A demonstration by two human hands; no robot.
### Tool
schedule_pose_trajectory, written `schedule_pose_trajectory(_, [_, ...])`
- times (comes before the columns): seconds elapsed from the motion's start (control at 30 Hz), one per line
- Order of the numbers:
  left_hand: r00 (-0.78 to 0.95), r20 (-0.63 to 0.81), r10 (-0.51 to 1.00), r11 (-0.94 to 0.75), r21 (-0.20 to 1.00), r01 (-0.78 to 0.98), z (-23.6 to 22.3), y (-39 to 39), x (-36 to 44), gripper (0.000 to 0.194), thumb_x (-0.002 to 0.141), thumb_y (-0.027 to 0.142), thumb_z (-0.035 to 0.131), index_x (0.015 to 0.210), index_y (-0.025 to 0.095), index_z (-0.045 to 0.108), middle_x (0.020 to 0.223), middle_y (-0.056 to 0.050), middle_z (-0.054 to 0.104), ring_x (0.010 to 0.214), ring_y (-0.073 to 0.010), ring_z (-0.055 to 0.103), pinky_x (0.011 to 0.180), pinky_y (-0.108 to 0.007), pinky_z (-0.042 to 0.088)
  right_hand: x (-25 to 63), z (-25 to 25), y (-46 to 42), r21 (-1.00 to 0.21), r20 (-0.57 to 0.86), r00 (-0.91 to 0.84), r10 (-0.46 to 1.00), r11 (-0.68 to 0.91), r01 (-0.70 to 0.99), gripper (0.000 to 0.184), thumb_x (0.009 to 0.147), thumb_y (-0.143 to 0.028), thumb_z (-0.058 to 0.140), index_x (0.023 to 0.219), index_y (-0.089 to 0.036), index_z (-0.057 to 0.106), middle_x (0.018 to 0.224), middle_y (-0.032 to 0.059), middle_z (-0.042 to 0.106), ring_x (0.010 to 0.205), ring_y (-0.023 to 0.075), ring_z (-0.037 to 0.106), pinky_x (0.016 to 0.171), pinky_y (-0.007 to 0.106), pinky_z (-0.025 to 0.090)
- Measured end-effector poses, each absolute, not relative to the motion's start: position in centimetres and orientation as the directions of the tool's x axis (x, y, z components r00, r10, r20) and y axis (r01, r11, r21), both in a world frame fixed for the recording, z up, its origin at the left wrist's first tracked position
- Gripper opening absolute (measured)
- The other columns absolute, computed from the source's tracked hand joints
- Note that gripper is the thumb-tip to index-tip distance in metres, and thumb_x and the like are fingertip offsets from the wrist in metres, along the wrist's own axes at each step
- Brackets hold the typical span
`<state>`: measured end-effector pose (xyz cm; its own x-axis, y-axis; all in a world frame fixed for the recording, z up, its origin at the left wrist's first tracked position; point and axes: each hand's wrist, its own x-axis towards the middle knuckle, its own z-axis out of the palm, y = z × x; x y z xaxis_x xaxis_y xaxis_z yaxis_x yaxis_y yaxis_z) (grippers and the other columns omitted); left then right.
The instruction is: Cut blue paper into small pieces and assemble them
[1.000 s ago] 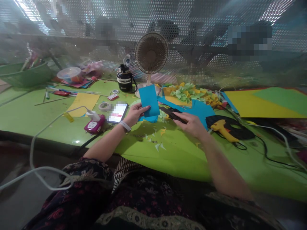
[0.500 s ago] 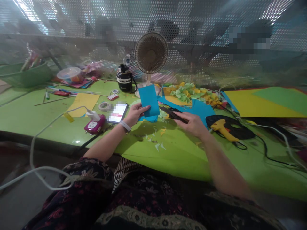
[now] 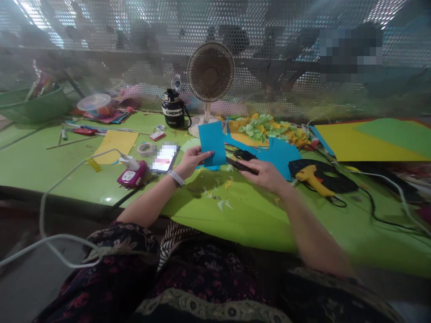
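My left hand point(image 3: 192, 162) pinches a blue paper sheet point(image 3: 213, 143) near its lower left edge, thumb on the front face. The paper is held upright above the table. In my right hand point(image 3: 264, 175) is a long, narrow dark tool point(image 3: 243, 167); its exact kind is not clear. The tool's far end meets the lower right edge of the blue paper, or lies just behind it. More blue paper point(image 3: 281, 154) is spread beyond my right hand. Small pale and yellow paper scraps point(image 3: 225, 204) are scattered below the hands.
A fan point(image 3: 211, 74) and a black jug point(image 3: 173, 110) stand at the back. A phone point(image 3: 164, 159), tape roll point(image 3: 145, 149) and purple power adapter point(image 3: 132, 176) lie left. To the right are a yellow glue gun point(image 3: 314, 181), cables and large yellow sheets point(image 3: 377, 143).
The blue paper has straightened up and moved slightly right and down. The dark tool has moved slightly down, its far end now at the paper's edge.
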<state>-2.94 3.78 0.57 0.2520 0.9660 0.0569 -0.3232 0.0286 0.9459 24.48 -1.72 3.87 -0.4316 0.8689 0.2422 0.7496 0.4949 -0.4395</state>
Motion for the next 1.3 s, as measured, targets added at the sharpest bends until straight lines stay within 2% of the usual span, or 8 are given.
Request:
schedule_pose_trajectory(0.17, [0.250, 0.032, 0.968, 0.050, 0.948, -0.315, 0.7, 3.4, -2.6, 0.042, 0.060, 0.036, 0.091, 0.091, 0.013, 0.074, 0.091, -0.008, 0.077, 0.073, -0.0148, 0.069, 0.071, -0.028, 0.057, 24.2, 3.7, -1.8, -0.391, 0.216, -0.465, 0.858, 0.513, 0.764, 0.047, 0.093, -0.039, 0.052, 0.134, -0.024, 0.066, 0.108, 0.0117, 0.072, 0.087, 0.0254, 0.066, 0.072, 0.036, 0.049])
schedule_pose_trajectory(0.33, [0.261, 0.020, 0.965, 0.067, 0.945, -0.319, 0.8, 3.4, -2.6, 0.044, 0.058, 0.035, 0.092, 0.091, 0.013, 0.074, 0.093, -0.008, 0.077, 0.077, -0.0165, 0.071, 0.076, -0.032, 0.059, 24.2, 4.4, -2.0, -0.368, 0.130, -0.485, 0.865, 0.496, 0.786, 0.048, 0.093, -0.038, 0.051, 0.136, -0.023, 0.065, 0.109, 0.0130, 0.072, 0.088, 0.0260, 0.066, 0.071, 0.036, 0.049])
schedule_pose_trajectory(0.47, [0.256, 0.026, 0.966, 0.064, 0.939, -0.337, 0.9, 3.6, -2.8, 0.042, 0.058, 0.036, 0.092, 0.088, 0.013, 0.073, 0.090, -0.008, 0.078, 0.075, -0.0169, 0.071, 0.075, -0.033, 0.060, 24.6, 4.7, -1.9, -0.390, 0.082, -0.500, 0.862, 0.489, 0.780, 0.047, 0.092, -0.039, 0.054, 0.133, -0.024, 0.068, 0.108, 0.0120, 0.072, 0.086, 0.0252, 0.067, 0.071, 0.035, 0.049])
schedule_pose_trajectory(0.83, [0.262, 0.012, 0.965, 0.086, 0.930, -0.359, 0.6, 3.3, -2.3, 0.045, 0.055, 0.035, 0.094, 0.089, 0.013, 0.075, 0.090, -0.007, 0.078, 0.074, -0.0153, 0.070, 0.073, -0.030, 0.059, 23.8, 3.9, -2.0, -0.435, 0.117, -0.525, 0.843, 0.518, 0.736, 0.047, 0.091, -0.038, 0.055, 0.131, -0.019, 0.069, 0.111, 0.0118, 0.074, 0.092, 0.0254, 0.069, 0.081, 0.036, 0.052])
schedule_pose_trajectory(1.13, [0.264, 0.001, 0.964, 0.092, 0.935, -0.342, 0.4, 3.2, -2.1, 0.047, 0.057, 0.038, 0.093, 0.093, 0.014, 0.074, 0.094, -0.008, 0.077, 0.076, -0.0156, 0.071, 0.073, -0.029, 0.058, 23.4, 3.1, -1.8, -0.438, 0.162, -0.542, 0.825, 0.552, 0.709, 0.044, 0.091, -0.037, 0.057, 0.129, -0.021, 0.070, 0.122, 0.0111, 0.073, 0.106, 0.0283, 0.070, 0.091, 0.039, 0.054])
schedule_pose_trajectory(1.3, [0.270, -0.008, 0.963, 0.102, 0.936, -0.337, 0.1, 3.2, -1.9, 0.047, 0.059, 0.037, 0.091, 0.095, 0.013, 0.074, 0.097, -0.010, 0.077, 0.077, -0.0163, 0.071, 0.074, -0.030, 0.057, 23.4, 3.1, -1.9, -0.428, 0.142, -0.549, 0.824, 0.551, 0.716, 0.044, 0.091, -0.038, 0.057, 0.130, -0.021, 0.070, 0.122, 0.0103, 0.073, 0.106, 0.0278, 0.071, 0.091, 0.038, 0.056])
